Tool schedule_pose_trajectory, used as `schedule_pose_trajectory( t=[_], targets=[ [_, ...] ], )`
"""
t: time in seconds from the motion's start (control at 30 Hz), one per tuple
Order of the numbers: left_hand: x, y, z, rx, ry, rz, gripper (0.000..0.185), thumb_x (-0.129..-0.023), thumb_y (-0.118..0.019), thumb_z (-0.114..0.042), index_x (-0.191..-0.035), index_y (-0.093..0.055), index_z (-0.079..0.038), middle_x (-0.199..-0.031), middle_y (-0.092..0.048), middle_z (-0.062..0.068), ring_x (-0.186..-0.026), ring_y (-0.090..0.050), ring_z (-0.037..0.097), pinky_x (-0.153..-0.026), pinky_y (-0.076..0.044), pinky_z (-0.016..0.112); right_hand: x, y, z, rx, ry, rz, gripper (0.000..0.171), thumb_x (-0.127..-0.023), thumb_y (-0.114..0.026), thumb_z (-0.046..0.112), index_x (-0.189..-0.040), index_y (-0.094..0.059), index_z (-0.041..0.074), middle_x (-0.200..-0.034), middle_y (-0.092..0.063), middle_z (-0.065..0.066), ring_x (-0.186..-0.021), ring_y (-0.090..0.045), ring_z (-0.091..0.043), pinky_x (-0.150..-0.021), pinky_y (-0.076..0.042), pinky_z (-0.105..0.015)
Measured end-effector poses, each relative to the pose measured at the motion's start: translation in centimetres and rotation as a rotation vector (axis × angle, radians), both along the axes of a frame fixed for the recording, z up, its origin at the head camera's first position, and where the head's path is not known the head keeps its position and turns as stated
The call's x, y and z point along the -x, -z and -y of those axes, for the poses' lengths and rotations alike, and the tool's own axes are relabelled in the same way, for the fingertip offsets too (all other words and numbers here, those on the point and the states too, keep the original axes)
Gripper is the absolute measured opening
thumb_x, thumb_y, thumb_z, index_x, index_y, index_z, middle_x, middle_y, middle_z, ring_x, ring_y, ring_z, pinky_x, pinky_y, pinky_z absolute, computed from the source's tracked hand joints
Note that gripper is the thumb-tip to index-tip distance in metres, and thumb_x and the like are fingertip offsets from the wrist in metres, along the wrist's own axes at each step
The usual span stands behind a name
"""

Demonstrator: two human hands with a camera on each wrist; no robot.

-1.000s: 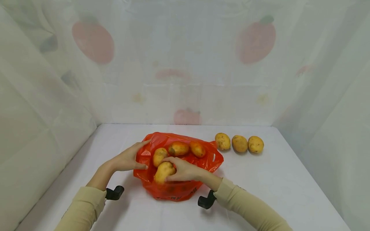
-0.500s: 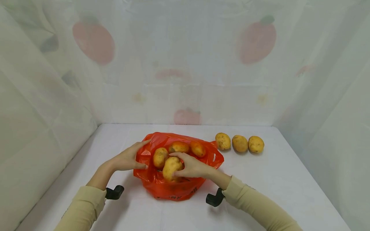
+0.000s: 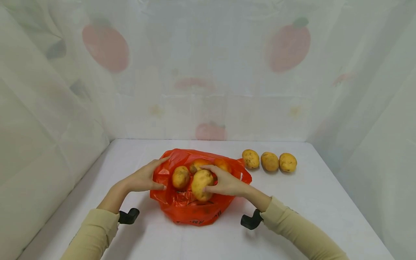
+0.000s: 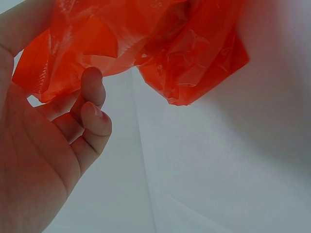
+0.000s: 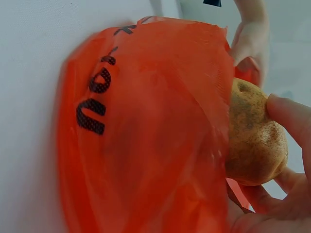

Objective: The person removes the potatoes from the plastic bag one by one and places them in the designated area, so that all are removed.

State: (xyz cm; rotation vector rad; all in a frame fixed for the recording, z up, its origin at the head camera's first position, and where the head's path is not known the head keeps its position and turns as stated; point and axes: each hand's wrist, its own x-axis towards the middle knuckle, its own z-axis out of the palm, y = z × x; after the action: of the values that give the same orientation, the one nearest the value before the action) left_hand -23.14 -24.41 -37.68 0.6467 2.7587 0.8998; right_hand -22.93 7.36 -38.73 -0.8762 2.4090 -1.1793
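Note:
In the head view a red plastic bag [image 3: 195, 215] lies mouth-up with several potatoes in it. My left hand [image 3: 144, 178] grips the bag's left rim, thumb and forefinger spread along the mouth. From the left wrist, the other fingers of that hand curl at the outside of the red film. My right hand [image 3: 225, 182] holds a large yellow potato [image 3: 201, 186] between thumb and fingers, over the bag's mouth. A smaller potato [image 3: 180, 177] lies inside at the left. Behind the held one, two more are partly hidden by my right hand.
A row of potatoes [image 3: 269, 161] lies on the white table [image 3: 292, 209] just right of the bag, towards the back. White sheeting [image 3: 208, 65] with faded fruit prints encloses the back and sides. A black wrist mount [image 3: 251, 220] hangs under the right forearm.
My right hand has moved right and slightly back, lifting the large potato from the bag's front left towards the middle of its mouth. My left hand has stayed in place.

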Motion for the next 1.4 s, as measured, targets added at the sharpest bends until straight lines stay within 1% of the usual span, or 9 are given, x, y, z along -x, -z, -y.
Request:
schedule_pose_trajectory(
  t=[0.17, 0.4, 0.57, 0.67, 0.8, 0.9, 1.07, 1.27, 1.4],
  targets=[
    [0.1, 0.1, 0.1, 0.010, 0.000, -0.008, 0.091, -0.072, -0.077, -0.029, -0.146, -0.025, -0.016, -0.134, -0.040, 0.013, -0.117, -0.043, 0.029, -0.092, -0.043, 0.050, 0.1, -0.4, -0.8, 0.005, 0.021, -0.011, 0.070, -0.081, -0.068, 0.041, -0.140, -0.033, 0.026, -0.135, -0.041, 0.005, -0.118, -0.044, -0.015, -0.098, -0.041, -0.041],
    [-0.1, 0.0, 0.1, 0.009, -0.005, -0.006, 0.091, -0.072, -0.077, -0.029, -0.146, -0.025, -0.015, -0.134, -0.040, 0.013, -0.117, -0.043, 0.030, -0.091, -0.044, 0.050, 0.1, -0.6, -2.3, 0.029, 0.100, 0.007, 0.071, -0.079, -0.069, 0.044, -0.139, -0.034, 0.032, -0.136, -0.040, 0.008, -0.119, -0.044, -0.016, -0.098, -0.039, -0.047],
    [-0.1, -0.1, 0.0, 0.000, -0.002, -0.003, 0.091, -0.072, -0.077, -0.028, -0.146, -0.025, -0.015, -0.135, -0.039, 0.014, -0.118, -0.042, 0.030, -0.092, -0.044, 0.050, 0.2, -0.7, -3.4, 0.098, 0.121, 0.026, 0.070, -0.079, -0.070, 0.040, -0.139, -0.034, 0.034, -0.135, -0.041, 0.008, -0.119, -0.043, -0.016, -0.099, -0.037, -0.048],
    [0.0, 0.0, 0.1, 0.000, 0.000, -0.005, 0.091, -0.072, -0.076, -0.028, -0.146, -0.025, -0.015, -0.134, -0.039, 0.013, -0.118, -0.042, 0.030, -0.092, -0.043, 0.050, 0.2, -0.9, -4.1, 0.122, 0.136, 0.047, 0.071, -0.079, -0.070, 0.040, -0.140, -0.033, 0.035, -0.135, -0.042, 0.005, -0.121, -0.043, -0.020, -0.098, -0.036, -0.050],
    [0.1, 0.1, 0.1, 0.000, -0.001, -0.005, 0.091, -0.072, -0.076, -0.028, -0.146, -0.024, -0.015, -0.135, -0.039, 0.013, -0.118, -0.042, 0.030, -0.093, -0.043, 0.050, 0.3, -1.2, -4.8, 0.152, 0.141, 0.057, 0.070, -0.080, -0.069, 0.039, -0.140, -0.032, 0.035, -0.132, -0.045, 0.003, -0.118, -0.046, -0.026, -0.090, -0.043, -0.046],
    [0.0, 0.2, 0.2, -0.003, -0.002, -0.001, 0.091, -0.072, -0.076, -0.027, -0.146, -0.024, -0.016, -0.135, -0.039, 0.013, -0.117, -0.042, 0.030, -0.092, -0.044, 0.049, 0.2, -1.3, -5.3, 0.177, 0.141, 0.063, 0.069, -0.081, -0.069, 0.037, -0.139, -0.032, 0.037, -0.135, -0.042, 0.004, -0.116, -0.047, -0.030, -0.086, -0.047, -0.042],
    [0.0, 0.2, 0.2, -0.005, -0.002, 0.003, 0.092, -0.072, -0.076, -0.027, -0.146, -0.024, -0.017, -0.135, -0.039, 0.013, -0.116, -0.043, 0.029, -0.090, -0.044, 0.048, 0.1, -1.7, -6.4, 0.209, 0.159, 0.077, 0.066, -0.083, -0.068, 0.034, -0.137, -0.031, 0.042, -0.139, -0.036, 0.002, -0.118, -0.047, -0.032, -0.086, -0.048, -0.041],
    [0.0, 0.2, 0.2, -0.008, -0.007, 0.010, 0.091, -0.072, -0.076, -0.026, -0.146, -0.025, -0.017, -0.134, -0.039, 0.014, -0.115, -0.044, 0.029, -0.089, -0.046, 0.047, 0.0, -1.9, -8.0, 0.238, 0.190, 0.075, 0.068, -0.084, -0.067, 0.031, -0.140, -0.030, 0.036, -0.144, -0.030, -0.001, -0.124, -0.041, -0.039, -0.093, -0.044, -0.047],
    [0.0, 0.2, 0.2, -0.012, -0.009, 0.019, 0.091, -0.072, -0.076, -0.026, -0.146, -0.025, -0.017, -0.135, -0.038, 0.014, -0.115, -0.043, 0.030, -0.089, -0.046, 0.048, 0.0, -2.1, -9.0, 0.275, 0.212, 0.097, 0.068, -0.084, -0.067, 0.030, -0.140, -0.030, 0.035, -0.142, -0.030, -0.005, -0.123, -0.042, -0.038, -0.090, -0.047, -0.042]
  ],
)
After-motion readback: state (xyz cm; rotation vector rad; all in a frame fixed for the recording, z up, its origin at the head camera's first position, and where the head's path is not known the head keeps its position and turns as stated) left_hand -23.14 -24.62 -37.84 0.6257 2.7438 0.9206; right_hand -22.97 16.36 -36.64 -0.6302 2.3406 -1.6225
